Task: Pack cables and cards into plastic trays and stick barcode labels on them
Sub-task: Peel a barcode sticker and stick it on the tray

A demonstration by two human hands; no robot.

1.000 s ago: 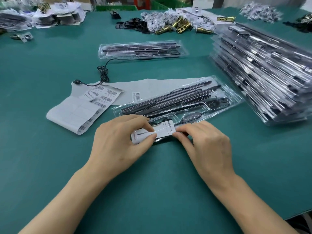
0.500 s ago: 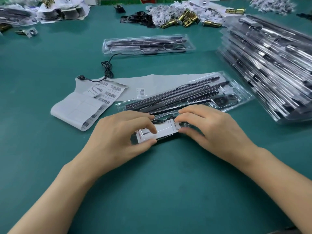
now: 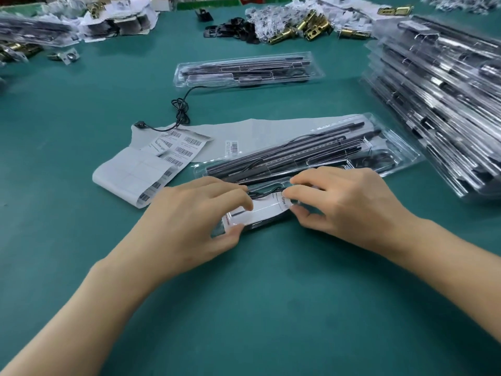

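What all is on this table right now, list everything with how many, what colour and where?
Table: one, green, under everything.
Open tray: one, clear with black rods, centre, beyond the hands.
White card: one, white, at the open tray's near edge.
Second tray: one, clear with black contents, farther back.
Tray stack: one, clear and black, right side; tray number unclear.
Label sheet: one, white with black barcodes, left of the open tray.
Paper strip: one, white, partly under the open tray.
Loose cable: one, black, coiled between second tray and label sheet.
Brass parts: several, gold, far edge.
Left hand: one, fingers pinch the card's left end.
Right hand: one, fingers pinch its right end.
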